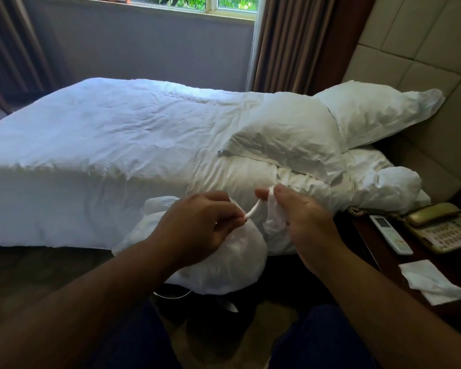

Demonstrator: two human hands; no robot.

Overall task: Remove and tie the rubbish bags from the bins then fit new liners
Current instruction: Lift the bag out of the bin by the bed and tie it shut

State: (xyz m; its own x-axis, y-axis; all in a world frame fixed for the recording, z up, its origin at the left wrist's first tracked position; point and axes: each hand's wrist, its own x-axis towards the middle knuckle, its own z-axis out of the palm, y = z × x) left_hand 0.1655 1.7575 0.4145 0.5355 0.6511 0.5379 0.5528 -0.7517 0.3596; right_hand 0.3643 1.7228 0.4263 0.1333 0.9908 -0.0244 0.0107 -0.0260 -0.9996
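Two hands share this one job, so either can spoil it; nearest me, the dark rim of the bin shows just under the white rubbish bag, which hangs above it, out of the bin and bulging. My left hand is curled tight, thumb and fingers pinching the end of a twisted strand drawn from the bag's neck; my right hand pinches the bunched plastic at the far end of that strand, thumb and forefinger closed on it, the other fingers looser. I judge the knot not yet made; the strand is thin and stretched, so a hard pull may tear it off the neck; a slack pinch on either side would let the twist unwind and the mouth reopen; the weight below could then drag the bag down onto the bin or spill it. Beyond my hands lies the white bed, just behind the bag; a burst there could soil its cover.
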